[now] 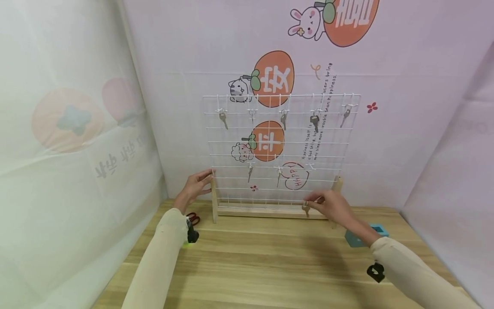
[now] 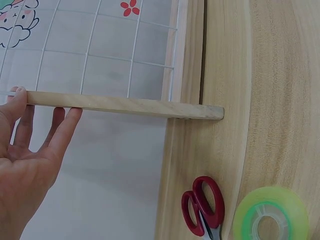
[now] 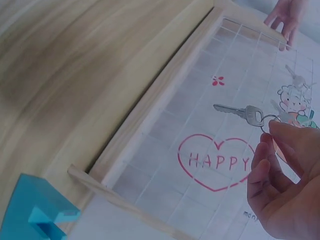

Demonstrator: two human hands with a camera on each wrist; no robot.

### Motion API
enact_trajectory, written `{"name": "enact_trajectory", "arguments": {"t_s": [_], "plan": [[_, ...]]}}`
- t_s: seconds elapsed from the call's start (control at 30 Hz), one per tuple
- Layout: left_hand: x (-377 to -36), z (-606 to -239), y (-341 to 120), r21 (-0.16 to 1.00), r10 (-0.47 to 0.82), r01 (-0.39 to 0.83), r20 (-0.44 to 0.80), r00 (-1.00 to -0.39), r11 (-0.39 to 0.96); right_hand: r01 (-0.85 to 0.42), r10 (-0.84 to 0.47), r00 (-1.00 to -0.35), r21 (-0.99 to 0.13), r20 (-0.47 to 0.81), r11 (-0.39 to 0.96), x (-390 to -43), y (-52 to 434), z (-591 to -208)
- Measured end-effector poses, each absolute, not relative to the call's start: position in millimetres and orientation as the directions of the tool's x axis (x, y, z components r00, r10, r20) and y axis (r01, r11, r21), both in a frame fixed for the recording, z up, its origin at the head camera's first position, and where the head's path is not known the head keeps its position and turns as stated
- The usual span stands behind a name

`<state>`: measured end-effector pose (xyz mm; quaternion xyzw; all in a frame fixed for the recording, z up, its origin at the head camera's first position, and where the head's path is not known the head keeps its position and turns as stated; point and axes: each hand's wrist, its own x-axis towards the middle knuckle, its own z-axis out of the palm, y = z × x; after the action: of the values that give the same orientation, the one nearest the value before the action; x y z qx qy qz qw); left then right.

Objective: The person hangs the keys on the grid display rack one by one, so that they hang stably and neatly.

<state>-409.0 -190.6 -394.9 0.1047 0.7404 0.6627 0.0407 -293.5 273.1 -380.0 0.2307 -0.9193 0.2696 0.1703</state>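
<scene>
A white wire grid rack (image 1: 278,146) stands in a wooden frame at the back of the table. Several keys hang from its hooks, such as one (image 1: 223,120) at the upper left. My left hand (image 1: 204,177) rests straight fingers against the top of the left wooden post (image 2: 125,105), thumb on one side; the left wrist view shows the hand (image 2: 45,107) flat behind the post. My right hand (image 1: 314,201) pinches the ring of a silver key (image 1: 306,209) low in front of the grid. In the right wrist view the key (image 3: 240,112) sticks out from the pinching fingers (image 3: 267,150).
Red-handled scissors (image 2: 202,205) and a green tape roll (image 2: 270,215) lie on the wooden table (image 1: 270,257) left of the rack. A blue box (image 1: 359,238) sits behind my right forearm. Printed cloth walls close in the back and both sides.
</scene>
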Motion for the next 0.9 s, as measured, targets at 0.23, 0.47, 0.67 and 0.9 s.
{"name": "enact_trajectory", "arguments": {"t_s": [0.23,0.47,0.67,0.9], "plan": [[-406,-392,-190,0.993,0.205,0.086,0.067,-0.976,0.085,-0.477,-0.309,-0.857,-0.41,0.412,0.777,-294,281,-366],[-400,-386,-189,0.993,0.21,0.092,0.074,-0.975,0.075,-0.464,-0.287,-0.854,-0.383,0.433,0.799,-294,285,-348],[-401,-388,-188,0.993,0.205,0.092,0.075,-0.976,0.076,-0.458,-0.261,-0.843,-0.374,0.47,0.806,-297,289,-332],[-405,-392,-189,0.993,0.196,0.085,0.068,-0.978,0.079,-0.459,-0.234,-0.821,-0.36,0.521,0.812,-303,291,-317]]}}
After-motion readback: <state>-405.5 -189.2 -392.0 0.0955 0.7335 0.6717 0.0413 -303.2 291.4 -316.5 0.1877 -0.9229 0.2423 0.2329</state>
